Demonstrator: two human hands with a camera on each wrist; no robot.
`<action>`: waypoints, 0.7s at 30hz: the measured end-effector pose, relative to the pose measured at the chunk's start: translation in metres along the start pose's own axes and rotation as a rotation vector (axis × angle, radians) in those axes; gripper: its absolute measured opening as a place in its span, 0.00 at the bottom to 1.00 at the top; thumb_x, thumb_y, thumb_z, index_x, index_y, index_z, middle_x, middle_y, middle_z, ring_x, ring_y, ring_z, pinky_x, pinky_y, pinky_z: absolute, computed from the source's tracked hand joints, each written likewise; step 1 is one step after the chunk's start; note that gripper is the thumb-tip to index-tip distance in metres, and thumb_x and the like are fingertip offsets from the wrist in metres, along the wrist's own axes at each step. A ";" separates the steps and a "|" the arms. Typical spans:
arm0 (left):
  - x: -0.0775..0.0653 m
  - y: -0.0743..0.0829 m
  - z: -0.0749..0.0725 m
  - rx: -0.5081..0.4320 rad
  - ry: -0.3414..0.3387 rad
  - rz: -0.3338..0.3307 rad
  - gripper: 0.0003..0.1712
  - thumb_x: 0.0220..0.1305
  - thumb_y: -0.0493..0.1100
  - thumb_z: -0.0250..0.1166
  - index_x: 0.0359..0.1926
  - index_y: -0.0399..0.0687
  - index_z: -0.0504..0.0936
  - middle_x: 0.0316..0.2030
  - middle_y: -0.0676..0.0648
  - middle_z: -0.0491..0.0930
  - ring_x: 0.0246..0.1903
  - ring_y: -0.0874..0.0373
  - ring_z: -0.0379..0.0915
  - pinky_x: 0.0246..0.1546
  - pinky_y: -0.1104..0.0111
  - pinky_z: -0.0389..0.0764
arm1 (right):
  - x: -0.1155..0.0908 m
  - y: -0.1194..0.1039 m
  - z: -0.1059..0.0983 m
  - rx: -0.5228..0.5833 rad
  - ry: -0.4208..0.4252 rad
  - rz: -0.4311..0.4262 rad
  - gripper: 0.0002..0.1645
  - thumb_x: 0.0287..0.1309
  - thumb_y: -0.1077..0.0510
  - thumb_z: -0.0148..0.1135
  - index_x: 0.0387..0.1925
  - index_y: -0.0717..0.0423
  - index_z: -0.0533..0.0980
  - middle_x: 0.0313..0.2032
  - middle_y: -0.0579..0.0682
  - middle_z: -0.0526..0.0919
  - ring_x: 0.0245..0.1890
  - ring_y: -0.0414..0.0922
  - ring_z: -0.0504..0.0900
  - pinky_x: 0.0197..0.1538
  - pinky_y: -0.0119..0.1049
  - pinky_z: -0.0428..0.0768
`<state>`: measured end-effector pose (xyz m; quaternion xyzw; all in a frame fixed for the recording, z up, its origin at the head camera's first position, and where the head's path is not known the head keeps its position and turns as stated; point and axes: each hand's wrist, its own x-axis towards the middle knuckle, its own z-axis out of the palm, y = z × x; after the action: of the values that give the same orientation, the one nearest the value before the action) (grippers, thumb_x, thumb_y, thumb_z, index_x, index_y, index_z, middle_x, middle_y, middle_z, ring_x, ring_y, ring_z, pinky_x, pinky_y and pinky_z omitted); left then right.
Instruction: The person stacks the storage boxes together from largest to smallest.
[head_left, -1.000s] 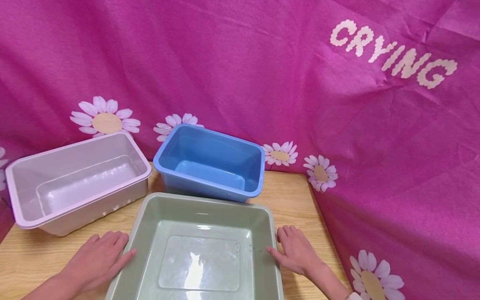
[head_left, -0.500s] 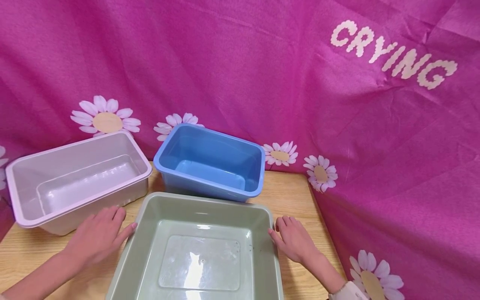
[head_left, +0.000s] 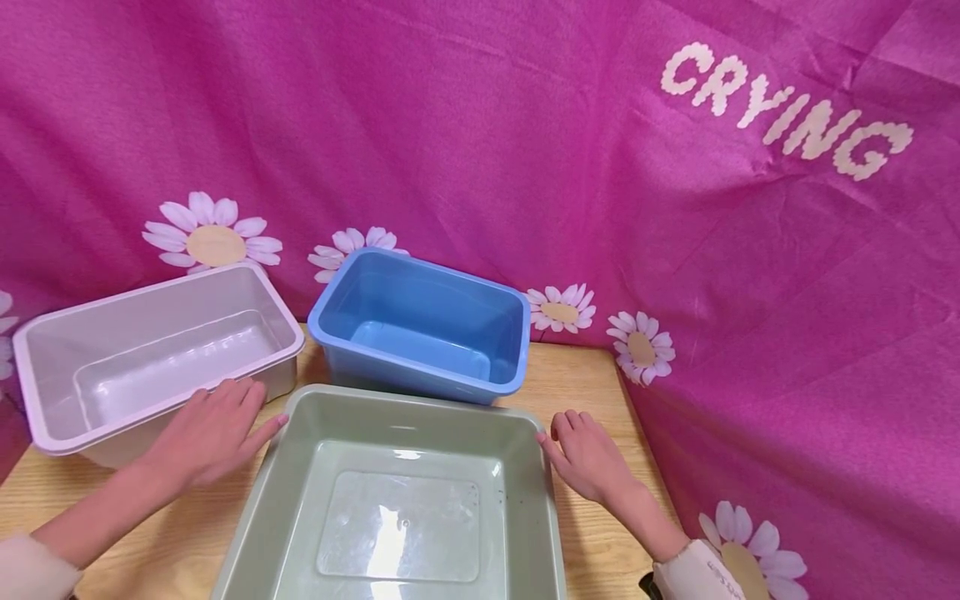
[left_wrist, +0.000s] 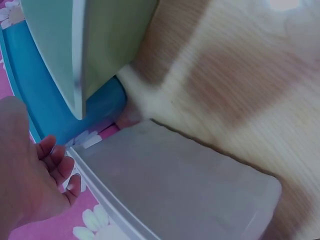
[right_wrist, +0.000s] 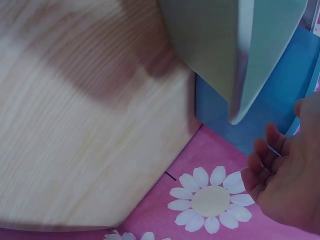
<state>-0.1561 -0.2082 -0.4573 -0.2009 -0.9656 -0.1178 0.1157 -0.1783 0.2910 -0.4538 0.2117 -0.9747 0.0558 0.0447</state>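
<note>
A grey-green basin [head_left: 401, 487] stands at the front of the table, its near edge cut off by the head view. By its left rim is my left hand [head_left: 213, 433], fingers loosely bent and thumb toward the rim. In the left wrist view this hand [left_wrist: 35, 175] holds nothing. It overlaps the front of a pale lilac tub [head_left: 161, 354] in the head view. Beside the basin's far right corner is my right hand [head_left: 588, 458], fingers loosely curled. The right wrist view has this hand [right_wrist: 285, 170] holding nothing, apart from the basin [right_wrist: 220, 50].
A blue tub [head_left: 420, 325] sits behind the basin, against the magenta cloth [head_left: 480, 150] with daisies and lettering. The wooden table [head_left: 592, 379] ends at the cloth on the right.
Both hands have moved forward along the basin's sides, the left one farther, up to the lilac tub's front. The thumbs no longer reach over the basin's sides. The tubs and basin stay put.
</note>
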 end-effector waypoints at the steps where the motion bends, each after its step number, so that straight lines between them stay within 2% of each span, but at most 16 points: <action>1: 0.002 0.000 -0.001 0.000 -0.001 -0.001 0.19 0.65 0.55 0.63 0.33 0.45 0.69 0.27 0.50 0.66 0.30 0.48 0.70 0.29 0.55 0.68 | 0.001 0.000 -0.001 0.005 -0.006 0.005 0.16 0.71 0.47 0.55 0.34 0.55 0.72 0.30 0.47 0.70 0.32 0.47 0.69 0.40 0.42 0.71; 10: 0.018 -0.003 -0.005 -0.010 -0.023 -0.008 0.20 0.67 0.56 0.61 0.33 0.46 0.68 0.27 0.50 0.66 0.30 0.49 0.68 0.29 0.57 0.66 | 0.016 0.000 -0.007 0.027 -0.058 0.035 0.16 0.71 0.47 0.54 0.38 0.56 0.74 0.33 0.49 0.74 0.36 0.48 0.71 0.43 0.44 0.73; 17: 0.029 -0.010 -0.006 -0.003 -0.052 -0.026 0.21 0.67 0.56 0.60 0.40 0.42 0.71 0.31 0.46 0.70 0.34 0.48 0.68 0.32 0.55 0.67 | 0.025 0.001 -0.011 0.033 -0.068 0.046 0.18 0.72 0.45 0.52 0.40 0.56 0.74 0.34 0.49 0.74 0.36 0.48 0.71 0.43 0.44 0.73; 21: 0.037 -0.016 -0.005 -0.009 -0.048 -0.034 0.21 0.68 0.57 0.59 0.39 0.42 0.70 0.30 0.46 0.70 0.34 0.48 0.69 0.32 0.55 0.67 | 0.031 0.002 -0.013 0.049 -0.088 0.061 0.19 0.72 0.44 0.51 0.41 0.57 0.74 0.35 0.50 0.74 0.37 0.48 0.71 0.44 0.44 0.73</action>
<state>-0.1948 -0.2104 -0.4460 -0.1877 -0.9708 -0.1192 0.0898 -0.2062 0.2822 -0.4379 0.1852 -0.9801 0.0717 -0.0050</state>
